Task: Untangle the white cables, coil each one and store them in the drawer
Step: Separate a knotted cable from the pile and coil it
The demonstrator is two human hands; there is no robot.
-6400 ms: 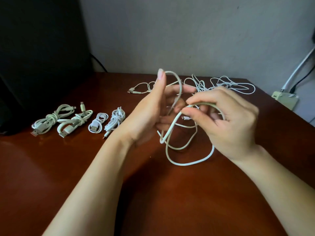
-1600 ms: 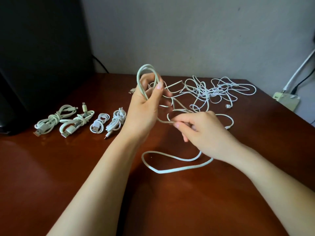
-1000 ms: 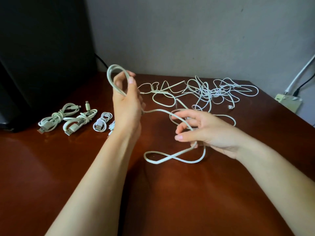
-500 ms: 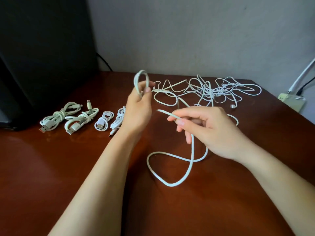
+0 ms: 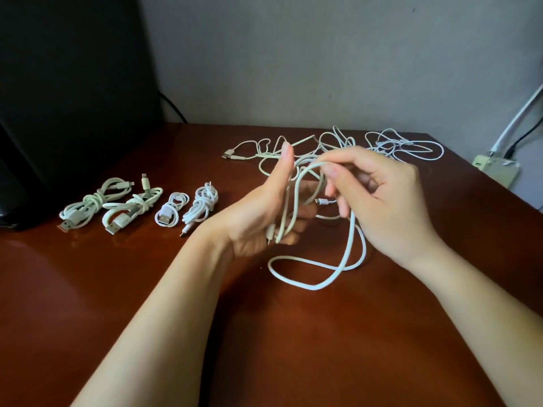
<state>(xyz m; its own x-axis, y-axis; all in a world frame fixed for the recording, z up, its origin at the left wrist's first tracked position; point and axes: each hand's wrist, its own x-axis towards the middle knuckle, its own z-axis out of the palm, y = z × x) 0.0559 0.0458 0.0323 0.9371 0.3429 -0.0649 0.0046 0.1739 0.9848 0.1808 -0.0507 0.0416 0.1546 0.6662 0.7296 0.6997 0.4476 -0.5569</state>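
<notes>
The white cable (image 5: 350, 236) has gained another turn. 0.5 s ago the left hand (image 5: 258, 215) held 1 small loop raised while the right hand (image 5: 385, 201) pinched the strand well apart from it. Now the right hand, pinching the cable between thumb and fingertips, has carried it up and over to the left hand, whose curled fingers grip the gathered loops with the thumb upright. The remaining slack lies in a loose loop on the table (image 5: 293, 353) just below both hands. I judge the coil about half wound, with several turns left. Behind the hands the tangle (image 5: 411, 148) waits, and 4 coiled cables (image 5: 132, 207) lie to the left. No drawer is visible.
</notes>
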